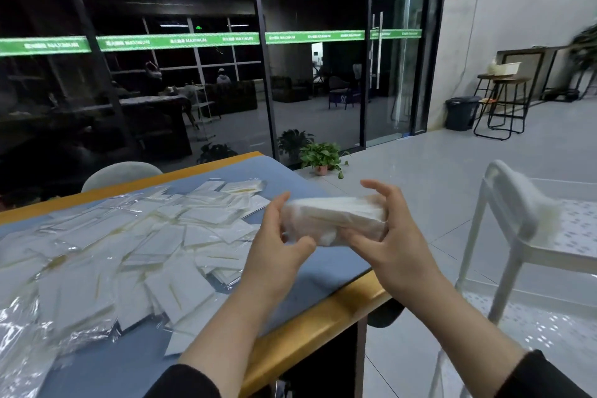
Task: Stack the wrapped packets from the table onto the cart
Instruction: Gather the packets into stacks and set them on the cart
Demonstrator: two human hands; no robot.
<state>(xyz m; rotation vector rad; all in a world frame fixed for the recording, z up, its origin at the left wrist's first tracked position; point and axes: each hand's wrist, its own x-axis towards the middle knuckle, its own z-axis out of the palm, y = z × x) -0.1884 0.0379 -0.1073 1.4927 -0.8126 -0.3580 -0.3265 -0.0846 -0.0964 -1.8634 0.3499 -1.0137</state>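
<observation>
Both hands hold a bundle of packets (332,220) in the air above the counter (323,310) edge, its long side lying left to right. The left hand (277,245) grips one end, the right hand (387,236) the other. The white cart (504,236) stands to the right, nearer the right hand.

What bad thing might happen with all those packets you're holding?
The bundle of packets is held only at its ends by the left hand and right hand, above the table edge, so slippery middle ones might slide out and drop to the floor. The white cart already holds a pile; adding more could topple it.
</observation>
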